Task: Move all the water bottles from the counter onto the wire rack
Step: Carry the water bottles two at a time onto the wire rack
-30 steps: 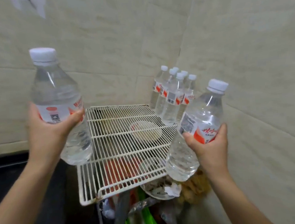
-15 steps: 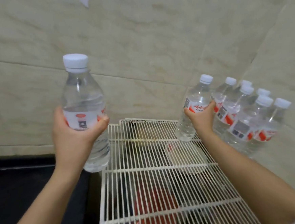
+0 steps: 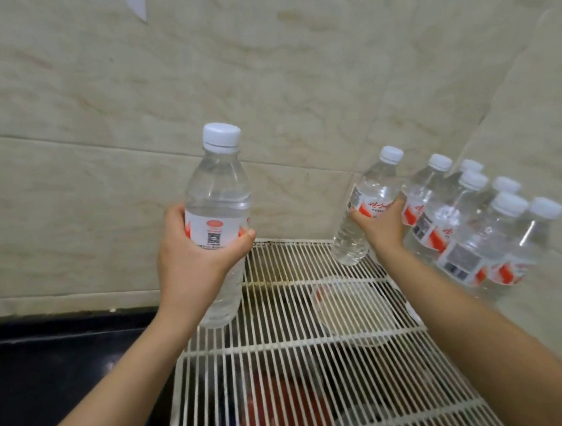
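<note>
The rack (image 3: 300,345) fills the near view, its white wires running away from the person, with a round pale dish and red shapes dimly visible below it. The near half of the wire top is bare, so there is plenty of room to set bottles down without crowding.

The left hand (image 3: 192,256) has its fingers wrapped around the label of the left bottle (image 3: 220,224), held upright above the rack's left edge. That edge drops to a dark counter (image 3: 49,365), so this bottle is best carried further right before it goes down; a base half on the outer wire would likely tip.

Further back, the right hand (image 3: 379,225) is closed around the right bottle (image 3: 370,205), which leans left with its base at the rack's back rail. Whether the base already touches the wire is hard to tell from here. To do this step well, I would bring it upright first, lower it straight so the base spans several wires, and only then loosen the fingers.

Just right of that hand stands the group (image 3: 469,225) of capped bottles, packed close together in the corner. The knuckles are nearly against the nearest one, so a sideways nudge could rock it; the hand should draw back toward the person, not to the right.

Beyond everything, the tiled wall (image 3: 262,79) closes off the back and right sides, leaving open room only to the front and left.
</note>
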Motion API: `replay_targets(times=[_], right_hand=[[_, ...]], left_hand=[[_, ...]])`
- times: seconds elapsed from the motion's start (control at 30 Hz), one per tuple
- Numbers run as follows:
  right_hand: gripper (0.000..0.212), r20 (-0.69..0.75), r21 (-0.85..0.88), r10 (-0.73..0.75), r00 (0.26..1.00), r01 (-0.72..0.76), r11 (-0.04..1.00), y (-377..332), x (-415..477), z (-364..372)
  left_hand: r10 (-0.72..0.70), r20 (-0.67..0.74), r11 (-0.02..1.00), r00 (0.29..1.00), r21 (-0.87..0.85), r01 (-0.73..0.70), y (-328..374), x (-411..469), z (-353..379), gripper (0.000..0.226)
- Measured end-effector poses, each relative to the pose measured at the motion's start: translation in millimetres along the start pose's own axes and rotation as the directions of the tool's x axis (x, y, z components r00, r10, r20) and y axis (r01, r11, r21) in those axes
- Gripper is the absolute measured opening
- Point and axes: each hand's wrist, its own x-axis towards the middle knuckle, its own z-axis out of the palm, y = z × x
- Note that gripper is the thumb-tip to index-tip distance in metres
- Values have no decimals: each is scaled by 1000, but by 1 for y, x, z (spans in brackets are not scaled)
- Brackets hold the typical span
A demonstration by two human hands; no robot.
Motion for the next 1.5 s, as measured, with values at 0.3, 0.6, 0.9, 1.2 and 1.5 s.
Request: replay_targets(times=[0.3,0.6,0.9,1.2,1.5], right_hand=[[58,-71,-36,140,988,-143,989,12,-5,6],[73,6,-99,238,971,-237,967,-7,-15,-16],[40,521,-144,-351,778,486,862,-130,-47,-69],[10,592,-222,-241,769,443,869,-139,-12,-75],[35,596,-304,-158,787,403,863,-127,22,-62]], left_hand=[[26,10,999,1000,47,-26,11,-19,30,58],[31,-129,976,991,220,-2,9,-21,79,68],[70,-190,930,979,368,5,23,-27,154,80],[44,53,859,998,507,-65,25,-31,143,88],[-22,68,806,997,592,-23,23,-56,69,73]])
